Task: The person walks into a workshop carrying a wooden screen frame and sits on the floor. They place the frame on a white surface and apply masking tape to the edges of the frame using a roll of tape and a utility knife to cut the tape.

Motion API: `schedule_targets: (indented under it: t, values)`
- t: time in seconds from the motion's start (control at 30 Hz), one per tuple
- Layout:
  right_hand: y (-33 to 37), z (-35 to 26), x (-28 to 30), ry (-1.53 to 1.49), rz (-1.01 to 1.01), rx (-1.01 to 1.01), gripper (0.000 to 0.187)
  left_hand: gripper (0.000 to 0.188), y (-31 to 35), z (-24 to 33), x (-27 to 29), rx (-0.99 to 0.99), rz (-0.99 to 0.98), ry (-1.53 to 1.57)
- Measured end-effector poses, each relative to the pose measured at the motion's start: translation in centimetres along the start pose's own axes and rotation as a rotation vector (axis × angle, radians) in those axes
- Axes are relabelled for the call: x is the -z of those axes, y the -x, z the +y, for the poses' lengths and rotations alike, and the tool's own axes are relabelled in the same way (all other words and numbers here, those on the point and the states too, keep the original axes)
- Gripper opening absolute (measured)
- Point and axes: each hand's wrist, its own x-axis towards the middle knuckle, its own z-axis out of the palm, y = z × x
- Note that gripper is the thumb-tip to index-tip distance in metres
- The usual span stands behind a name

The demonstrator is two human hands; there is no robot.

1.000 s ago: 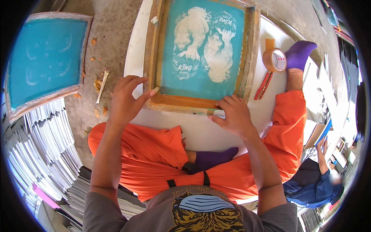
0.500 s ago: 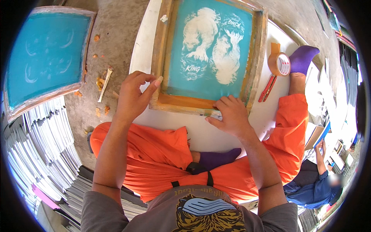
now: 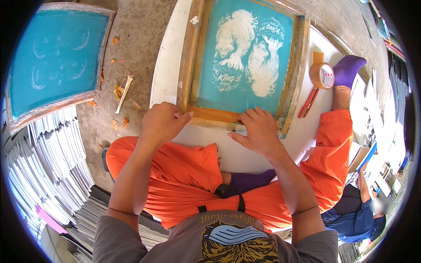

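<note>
A wooden-framed printing screen [image 3: 206, 115] lies before me, its teal mesh [image 3: 210, 98] carrying two pale animal designs and lettering. At the screen's near left corner is my left hand [image 3: 164, 123], its fingers curled and its thumb stretched along the corner. Whether a thin thing is pinched there I cannot make out. My right hand [image 3: 259, 131] grips the near rail, fingertips over the wood and thumb at its outer side. Under the screen is a white board [image 3: 164, 74].
Right of the screen lie a roll of brown tape [image 3: 322, 76] and a red-handled cutter [image 3: 308, 103], near my purple-socked foot [image 3: 349, 70]. Another teal screen [image 3: 57, 57] is at the left, above stacks of boards [image 3: 57, 162]. Someone in blue [image 3: 353, 215] sits at lower right.
My left hand has slid down the screen's left side to its near corner, and its fingers are more curled. My right hand stays on the near rail. The whole view has shifted slightly.
</note>
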Motion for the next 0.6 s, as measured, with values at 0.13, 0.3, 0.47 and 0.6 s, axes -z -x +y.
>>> schedule_targets:
  t: [0.13,0.3,0.47,0.6]
  values:
    - [-0.1,0.0,0.2,-0.01,-0.004,-0.002,0.043,0.036,-0.4,-0.5,-0.9,-0.018,0.058,0.04]
    - [0.0,0.2,0.3,-0.031,-0.021,0.002,0.044,0.031,-0.9,-0.7,-1.1,-0.018,0.087,0.117]
    - [0.2,0.4,0.1,-0.058,-0.001,0.02,0.047,0.031,-1.3,-0.5,-1.1,-0.026,0.108,0.148]
    - [0.3,0.4,-0.1,-0.089,0.006,0.018,0.047,0.03,-1.4,-0.4,-1.4,-0.045,0.111,0.159]
